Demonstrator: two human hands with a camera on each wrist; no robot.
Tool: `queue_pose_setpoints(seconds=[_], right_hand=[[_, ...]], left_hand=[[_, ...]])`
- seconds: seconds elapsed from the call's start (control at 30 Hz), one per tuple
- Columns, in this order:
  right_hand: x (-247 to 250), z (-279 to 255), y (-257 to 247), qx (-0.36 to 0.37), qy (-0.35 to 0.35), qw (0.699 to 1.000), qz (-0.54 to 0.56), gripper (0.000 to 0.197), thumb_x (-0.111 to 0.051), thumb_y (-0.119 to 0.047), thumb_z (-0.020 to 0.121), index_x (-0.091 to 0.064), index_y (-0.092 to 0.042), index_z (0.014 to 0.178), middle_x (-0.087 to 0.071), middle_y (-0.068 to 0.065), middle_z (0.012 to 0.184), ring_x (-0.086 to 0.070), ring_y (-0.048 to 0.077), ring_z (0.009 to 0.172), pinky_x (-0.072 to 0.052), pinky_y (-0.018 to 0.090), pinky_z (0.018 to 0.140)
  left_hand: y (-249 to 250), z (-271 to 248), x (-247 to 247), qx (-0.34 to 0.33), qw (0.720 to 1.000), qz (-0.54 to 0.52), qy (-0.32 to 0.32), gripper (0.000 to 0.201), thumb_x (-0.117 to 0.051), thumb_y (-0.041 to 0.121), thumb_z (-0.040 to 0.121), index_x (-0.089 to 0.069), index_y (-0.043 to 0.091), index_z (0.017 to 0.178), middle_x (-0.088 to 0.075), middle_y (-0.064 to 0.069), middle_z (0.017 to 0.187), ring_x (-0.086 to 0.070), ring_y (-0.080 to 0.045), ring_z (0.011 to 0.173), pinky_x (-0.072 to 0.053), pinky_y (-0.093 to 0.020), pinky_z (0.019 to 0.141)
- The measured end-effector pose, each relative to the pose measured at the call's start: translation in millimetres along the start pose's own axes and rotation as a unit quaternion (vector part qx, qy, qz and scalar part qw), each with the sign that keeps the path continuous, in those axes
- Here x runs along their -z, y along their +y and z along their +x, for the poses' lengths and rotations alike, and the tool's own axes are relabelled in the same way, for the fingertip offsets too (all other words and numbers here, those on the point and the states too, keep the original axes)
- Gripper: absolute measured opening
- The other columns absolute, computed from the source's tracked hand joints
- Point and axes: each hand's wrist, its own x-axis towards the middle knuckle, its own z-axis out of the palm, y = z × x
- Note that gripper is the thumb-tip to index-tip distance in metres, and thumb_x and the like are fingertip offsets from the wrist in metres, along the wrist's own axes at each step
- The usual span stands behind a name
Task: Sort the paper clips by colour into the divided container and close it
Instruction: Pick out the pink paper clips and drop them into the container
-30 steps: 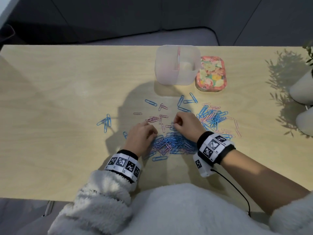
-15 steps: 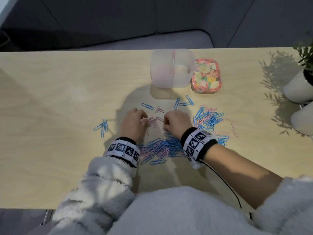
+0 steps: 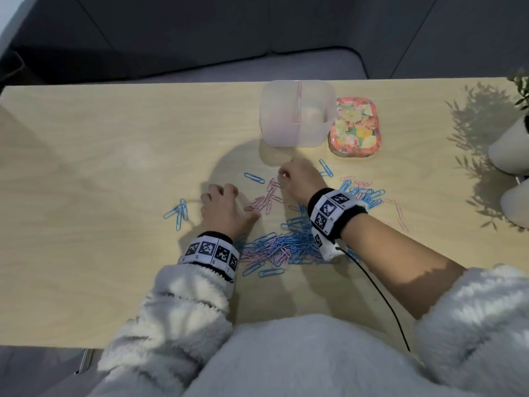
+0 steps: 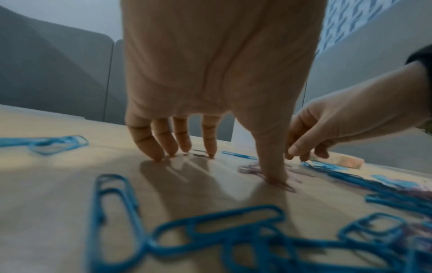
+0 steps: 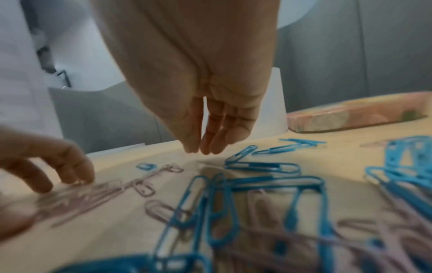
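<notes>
The left hand (image 3: 221, 209), fingers spread on the pale wooden tabletop (image 3: 86, 167), thumb pressing the small pink wire paper clips (image 3: 264, 200), which trail diagonally toward the nearer right hand (image 3: 300, 179), fingertips bunched empty.

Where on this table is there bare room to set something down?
The wide left stretch of the table, beyond the small blue clip cluster, is bare. So is the near edge below the mixed clip pile. It is crowded from that pile to the container and floral lid.
</notes>
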Motion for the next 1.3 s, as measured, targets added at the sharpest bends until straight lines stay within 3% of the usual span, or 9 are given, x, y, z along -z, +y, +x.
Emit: queue_pose_setpoints(seconds=[0.17,0.23,0.33,0.43,0.53,0.73,1.0,1.1,1.3], right_hand=[[-17.5,-13.8,-7.4,0.092,-0.050,0.990,-0.092,0.024,-0.050,-0.010,0.091,-0.065,-0.008,0.110,-0.056,0.014,0.110,-0.051,0.033,0.107,-0.043,0.042,0.091],[-16.0,-18.6,-7.2,0.089,-0.054,0.992,-0.065,0.026,-0.048,-0.009,0.092,-0.063,-0.008,0.113,-0.057,0.014,0.111,-0.053,0.032,0.108,-0.042,0.040,0.092],[-5.5,-21.0,1.9,0.051,-0.040,0.998,0.001,0.030,-0.050,-0.016,0.093,-0.059,-0.005,0.119,-0.056,0.014,0.117,-0.054,0.029,0.110,-0.041,0.035,0.094],[-2.0,-20.9,2.6,0.065,-0.086,0.993,-0.044,0.018,-0.065,-0.019,0.080,-0.058,-0.009,0.093,-0.048,0.009,0.101,-0.051,0.028,0.102,-0.037,0.030,0.076],[-9.2,-21.6,-6.6,0.087,-0.114,0.988,-0.049,0.024,-0.071,-0.017,0.068,-0.058,-0.009,0.087,-0.042,0.006,0.098,-0.044,0.022,0.092,-0.034,0.028,0.073],[-14.6,-19.6,-18.8,0.127,-0.081,0.985,-0.086,0.018,-0.059,-0.014,0.086,-0.070,-0.006,0.098,-0.057,0.014,0.103,-0.057,0.031,0.097,-0.042,0.034,0.079],[-19.3,-21.2,-13.5,0.162,-0.092,0.965,-0.187,0.016,-0.052,-0.009,0.091,-0.059,-0.002,0.104,-0.058,0.015,0.111,-0.052,0.031,0.108,-0.041,0.036,0.083],[-17.3,-20.0,-8.4,0.147,-0.102,0.972,-0.153,0.017,-0.055,-0.010,0.089,-0.060,-0.002,0.103,-0.059,0.017,0.110,-0.053,0.033,0.107,-0.041,0.037,0.085],[0.3,-15.3,0.5,0.089,-0.103,0.990,-0.025,0.009,-0.061,-0.010,0.085,-0.062,-0.002,0.091,-0.064,0.013,0.097,-0.059,0.028,0.092,-0.035,0.026,0.072]], left_hand=[[16.5,3.6,-8.8,-0.073,0.994,-0.067,-0.039,0.029,-0.065,0.019,0.081,-0.059,0.008,0.108,-0.052,-0.013,0.111,-0.047,-0.029,0.107,-0.036,-0.030,0.090],[15.1,2.4,-9.6,-0.090,0.991,-0.086,-0.042,0.030,-0.065,0.019,0.083,-0.059,0.007,0.110,-0.054,-0.011,0.109,-0.051,-0.025,0.103,-0.040,-0.029,0.089],[1.2,2.0,-1.8,-0.084,0.989,-0.115,-0.038,0.049,-0.075,0.024,0.073,-0.057,0.008,0.115,-0.051,-0.011,0.112,-0.052,-0.022,0.101,-0.042,-0.030,0.093],[-9.2,3.3,4.7,-0.088,0.990,-0.077,-0.083,0.063,-0.079,0.024,0.067,-0.053,0.011,0.123,-0.048,-0.010,0.120,-0.049,-0.025,0.109,-0.042,-0.034,0.099],[-0.5,4.9,4.9,-0.105,0.988,-0.074,-0.089,0.045,-0.073,0.018,0.074,-0.058,0.010,0.115,-0.052,-0.008,0.112,-0.055,-0.024,0.101,-0.047,-0.034,0.092],[14.7,11.7,3.4,-0.126,0.987,-0.040,-0.096,0.021,-0.068,0.016,0.076,-0.065,0.007,0.094,-0.057,-0.013,0.096,-0.054,-0.028,0.092,-0.036,-0.029,0.073],[14.6,12.2,1.6,-0.143,0.985,-0.007,-0.096,0.017,-0.065,0.017,0.081,-0.064,0.003,0.091,-0.059,-0.015,0.097,-0.054,-0.030,0.093,-0.036,-0.031,0.073],[16.2,13.8,2.4,-0.143,0.984,-0.003,-0.105,0.018,-0.065,0.017,0.081,-0.064,0.003,0.091,-0.059,-0.016,0.100,-0.054,-0.030,0.095,-0.038,-0.033,0.075],[14.4,12.2,-0.3,-0.168,0.982,0.009,-0.090,0.013,-0.064,0.016,0.081,-0.064,0.005,0.087,-0.059,-0.013,0.097,-0.054,-0.029,0.094,-0.041,-0.037,0.077]])
